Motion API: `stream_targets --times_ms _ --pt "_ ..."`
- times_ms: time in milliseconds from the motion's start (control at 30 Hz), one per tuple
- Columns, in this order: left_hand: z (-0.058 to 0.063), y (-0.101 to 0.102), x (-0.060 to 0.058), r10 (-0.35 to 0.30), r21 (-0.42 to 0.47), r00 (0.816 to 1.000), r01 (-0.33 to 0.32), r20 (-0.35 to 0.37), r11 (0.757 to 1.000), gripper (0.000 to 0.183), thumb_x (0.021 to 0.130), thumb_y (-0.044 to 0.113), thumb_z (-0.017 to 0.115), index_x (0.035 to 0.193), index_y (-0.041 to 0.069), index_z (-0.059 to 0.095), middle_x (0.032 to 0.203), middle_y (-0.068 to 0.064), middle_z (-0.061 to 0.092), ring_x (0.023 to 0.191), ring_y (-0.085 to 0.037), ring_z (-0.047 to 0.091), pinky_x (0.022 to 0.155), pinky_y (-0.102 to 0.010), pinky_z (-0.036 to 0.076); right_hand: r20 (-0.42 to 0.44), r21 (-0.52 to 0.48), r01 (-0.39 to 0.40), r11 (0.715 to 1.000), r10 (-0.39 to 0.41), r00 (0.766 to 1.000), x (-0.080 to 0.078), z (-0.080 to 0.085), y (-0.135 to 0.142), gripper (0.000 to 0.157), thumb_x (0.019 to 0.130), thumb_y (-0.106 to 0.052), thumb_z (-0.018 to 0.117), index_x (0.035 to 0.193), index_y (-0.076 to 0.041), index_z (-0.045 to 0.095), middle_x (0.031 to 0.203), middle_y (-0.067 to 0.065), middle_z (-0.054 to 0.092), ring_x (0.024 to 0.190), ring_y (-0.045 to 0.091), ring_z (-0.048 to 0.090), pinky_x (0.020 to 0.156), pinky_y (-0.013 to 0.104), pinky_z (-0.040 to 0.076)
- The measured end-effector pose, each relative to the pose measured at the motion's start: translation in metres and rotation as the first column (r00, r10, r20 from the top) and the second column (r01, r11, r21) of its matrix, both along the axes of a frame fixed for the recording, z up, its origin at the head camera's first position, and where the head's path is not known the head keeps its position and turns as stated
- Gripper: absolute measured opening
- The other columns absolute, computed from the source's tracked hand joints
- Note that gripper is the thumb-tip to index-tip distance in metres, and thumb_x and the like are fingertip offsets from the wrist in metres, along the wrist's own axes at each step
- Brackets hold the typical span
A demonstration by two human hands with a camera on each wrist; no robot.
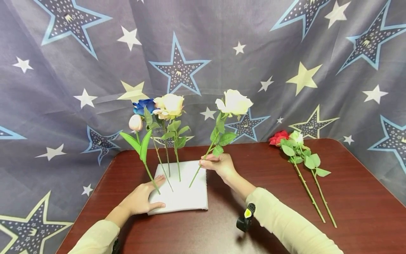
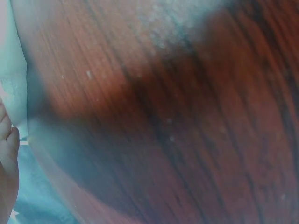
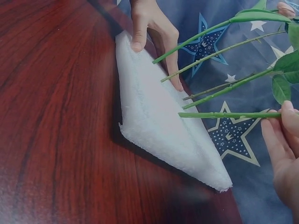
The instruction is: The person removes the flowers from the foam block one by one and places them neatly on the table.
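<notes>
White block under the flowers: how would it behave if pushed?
The white block is probably light, as its ragged edge looks like foam. It may slide on the glossy table. Its broad, flat shape should resist tipping, though the tall flowers might sway.

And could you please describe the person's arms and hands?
The left hand and right hand are ungloved. Both sleeves are cream. A black device with a yellow marking sits at the right cuff; a dark part shows by the left one.

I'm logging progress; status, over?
Left grip rests on white block. Right grip holds white rose, tilted. Nothing visible blocks the rose.
</notes>
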State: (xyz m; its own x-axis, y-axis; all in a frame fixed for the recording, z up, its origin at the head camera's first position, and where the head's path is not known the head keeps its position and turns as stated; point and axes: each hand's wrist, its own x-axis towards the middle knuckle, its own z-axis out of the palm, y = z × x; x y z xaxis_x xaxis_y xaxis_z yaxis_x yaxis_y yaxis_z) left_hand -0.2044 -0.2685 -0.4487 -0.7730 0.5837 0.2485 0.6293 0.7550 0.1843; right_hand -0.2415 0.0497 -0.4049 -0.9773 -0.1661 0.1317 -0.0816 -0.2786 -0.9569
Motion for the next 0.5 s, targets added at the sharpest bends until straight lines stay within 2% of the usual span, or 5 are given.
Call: stream_targets --times_ms 167,367,500 --pt "-0.0005 0.0001 0.0000 0.004 -0.002 1.000 -0.004 -0.001 1.000 0.086 0.073 0.051 0.077 0.140 0.005 0.049 0.143 -0.015 0.052 0.132 -0.031 0.051 0.102 -0.047 0.047 0.007 -0.015 0.021 1.000 -0.020 1.000 0.0009 0.0002 0.0005 0.017 0.077 0.011 0.071 0.094 0.015 0.067 0.085 0.002 0.076 0.077 0.013 0.074 0.078 0.035 0.060" --pt "-0.0005 -0.0008 -0.0011 0.008 -0.010 1.000 -0.008 0.017 1.000 0.087 0.073 0.051 0.077 0.141 0.006 0.048 0.144 -0.014 0.052 0.133 -0.029 0.050 0.103 -0.045 0.046 -0.005 -0.064 -0.025 0.998 0.025 1.000 0.0021 0.0013 0.0006 0.013 0.081 0.012 0.066 0.093 0.010 0.066 0.081 -0.003 0.076 0.078 0.010 0.073 0.080 0.033 0.060" --pt "-0.0007 -0.0015 -0.0014 0.005 -0.016 1.000 -0.005 0.017 1.000 0.087 0.073 0.052 0.076 0.141 0.006 0.049 0.144 -0.013 0.052 0.133 -0.029 0.050 0.104 -0.045 0.046 -0.001 -0.068 -0.037 0.997 0.037 0.999 0.0017 0.0011 -0.0001 0.021 0.083 0.013 0.063 0.102 0.021 0.061 0.084 -0.001 0.076 0.080 0.009 0.073 0.080 0.033 0.059"
